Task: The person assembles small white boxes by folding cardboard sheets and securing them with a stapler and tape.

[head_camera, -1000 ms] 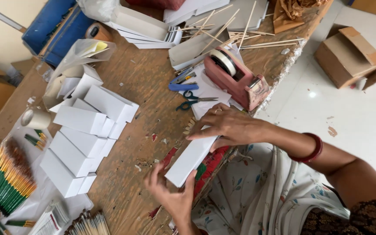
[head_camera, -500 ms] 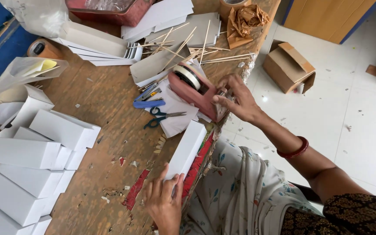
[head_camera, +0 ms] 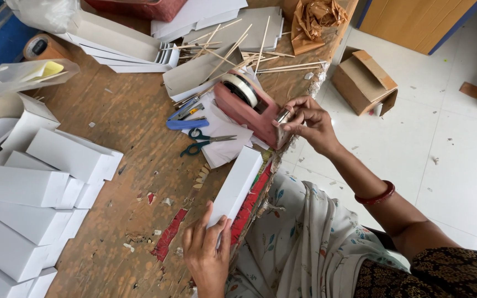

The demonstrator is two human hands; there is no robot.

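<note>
A scuffed wooden surface (head_camera: 128,127) is being used: the long white box (head_camera: 237,185), probably light and crushable, is being pinned at its near end by the flat left hand (head_camera: 206,255), while the right hand (head_camera: 310,122) is pinching tape at the red dispenser (head_camera: 247,107).

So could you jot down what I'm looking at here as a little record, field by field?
Setting: worn wooden table beside a pale tiled floor
Left hand: fingers spread on the near end of a long white box lying at the table edge
Right hand: fingertips at the front end of a red tape dispenser
Near the dispenser: scissors, blue cutter, thin wooden sticks
Left side: stack of finished white boxes
On the floor: open cardboard box
</note>
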